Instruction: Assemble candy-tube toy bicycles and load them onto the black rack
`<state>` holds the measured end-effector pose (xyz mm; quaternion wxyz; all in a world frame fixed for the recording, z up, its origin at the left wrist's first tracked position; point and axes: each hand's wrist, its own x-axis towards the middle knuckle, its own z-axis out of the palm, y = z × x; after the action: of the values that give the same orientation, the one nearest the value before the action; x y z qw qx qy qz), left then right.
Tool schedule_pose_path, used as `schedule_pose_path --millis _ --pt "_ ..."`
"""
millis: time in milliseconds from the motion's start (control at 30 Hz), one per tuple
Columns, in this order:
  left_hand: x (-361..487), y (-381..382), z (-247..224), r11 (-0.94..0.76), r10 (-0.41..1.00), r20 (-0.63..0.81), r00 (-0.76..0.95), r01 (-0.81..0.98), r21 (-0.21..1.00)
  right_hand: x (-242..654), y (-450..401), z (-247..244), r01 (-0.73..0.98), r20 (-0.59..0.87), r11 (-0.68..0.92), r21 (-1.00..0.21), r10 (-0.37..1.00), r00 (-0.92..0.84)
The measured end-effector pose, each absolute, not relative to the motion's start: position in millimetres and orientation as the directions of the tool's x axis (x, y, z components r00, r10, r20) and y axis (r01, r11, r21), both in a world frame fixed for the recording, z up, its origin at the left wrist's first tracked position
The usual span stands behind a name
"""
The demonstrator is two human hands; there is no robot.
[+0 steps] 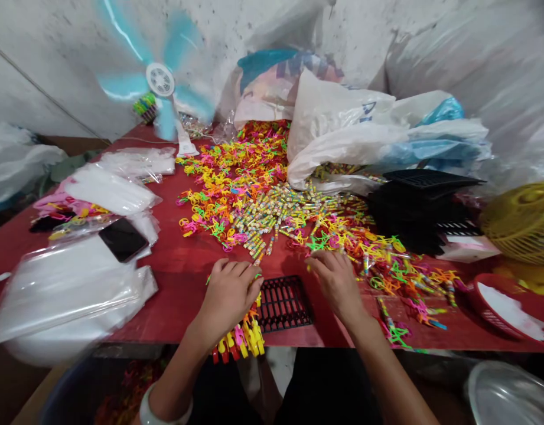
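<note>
My left hand (231,290) is curled over a row of colourful plastic toy pieces (246,337), whose red, yellow and pink ends reach past the table's front edge. Bits of green show beside its fingers; what lies under the palm is hidden. Right of that hand sits a black plastic grid tray (286,304), its visible slots bare. My right hand (336,284) is closed, beyond the tray's right side, with a small yellow plastic piece (309,268) partly showing at the fingertips. Just past both hands lie printed candy-like tubes (272,215) and a heap of bright plastic pieces (227,171).
Clear plastic bags (77,283) and a phone (123,239) lie at left. A blue fan (160,79) spins behind. White sacks (342,124) stand at the back. Black trays (404,218), a yellow fan (522,227) and a red basin (479,304) are at right.
</note>
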<state>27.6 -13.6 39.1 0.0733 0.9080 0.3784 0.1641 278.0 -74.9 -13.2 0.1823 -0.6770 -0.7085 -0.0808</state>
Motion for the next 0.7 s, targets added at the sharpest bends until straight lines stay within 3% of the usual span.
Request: schedule_pose_path --millis 100,167,267,367,433,567,700 --pt "28 -13 39 -0.697 0.716 0.224 0.661 0.665 0.269 286 -110 -29 0.951 0.367 0.168 -0.258 0.928 -0.064" --pt "28 -12 39 -0.697 0.716 0.219 0.663 0.663 0.273 287 -121 -35 0.934 0.361 0.136 -0.33 0.933 -0.008" --pt "27 -12 40 -0.709 0.704 0.222 0.675 0.652 0.267 281 -118 -33 0.927 0.289 -0.093 -0.363 0.935 0.207" --pt "27 -12 41 -0.713 0.7 0.219 0.679 0.648 0.269 274 -108 -24 0.874 0.083 -0.358 -0.328 0.911 0.404" --pt "27 -12 42 -0.705 0.708 0.215 0.672 0.654 0.275 273 -104 -21 0.824 -0.012 -0.443 -0.353 0.883 0.47" --pt "27 -13 44 -0.703 0.709 0.202 0.676 0.653 0.284 270 -103 -22 0.658 0.031 -0.368 -0.657 0.859 0.511" --pt "26 -12 45 -0.716 0.695 0.198 0.691 0.641 0.276 238 -104 -21 0.259 -0.091 -0.215 -0.942 0.903 0.419"
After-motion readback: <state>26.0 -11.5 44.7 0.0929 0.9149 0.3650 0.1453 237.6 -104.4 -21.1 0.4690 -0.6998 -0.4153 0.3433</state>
